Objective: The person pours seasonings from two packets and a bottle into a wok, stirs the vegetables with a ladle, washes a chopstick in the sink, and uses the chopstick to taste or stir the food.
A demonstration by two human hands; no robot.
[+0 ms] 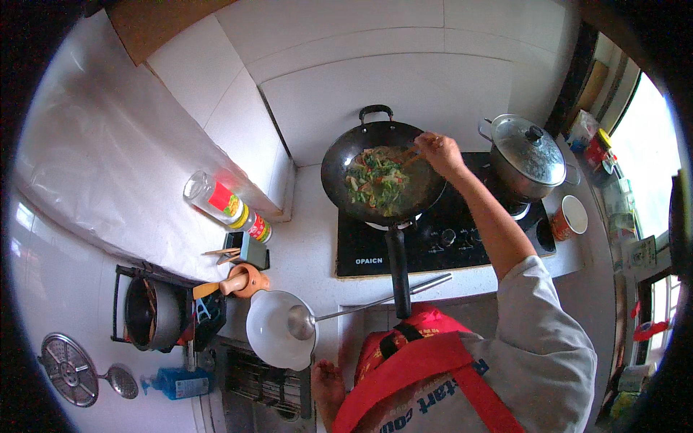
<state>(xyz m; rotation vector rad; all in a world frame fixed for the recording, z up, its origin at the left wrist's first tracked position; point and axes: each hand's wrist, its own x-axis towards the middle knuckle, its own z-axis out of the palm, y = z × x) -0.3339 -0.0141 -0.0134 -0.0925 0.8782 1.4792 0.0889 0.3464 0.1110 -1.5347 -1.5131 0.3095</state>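
Note:
A black wok (335, 162) stands on the left part of a black glass cooktop (357, 268), its long handle pointing toward me. Chopped green vegetables with red pieces (379, 181) lie inside it. My right hand (439, 151) is over the wok's right rim, closed around wooden chopsticks (412, 159) whose ends reach toward the food. Low in the view, my left hand (327, 381) is beside the edge of a white bowl (270, 330); its fingers look curled, and whether it touches the bowl is unclear. A metal ladle (301, 322) rests across that bowl, its handle extending right.
A lidded metal pot (522, 157) occupies the right burner, with a paper cup (569, 217) beside it. Left of the cooktop are bottles (219, 200), a knife-block-like holder (252, 251) and a wooden mortar with pestle (254, 281). A blue pump bottle (187, 383) stands lower left.

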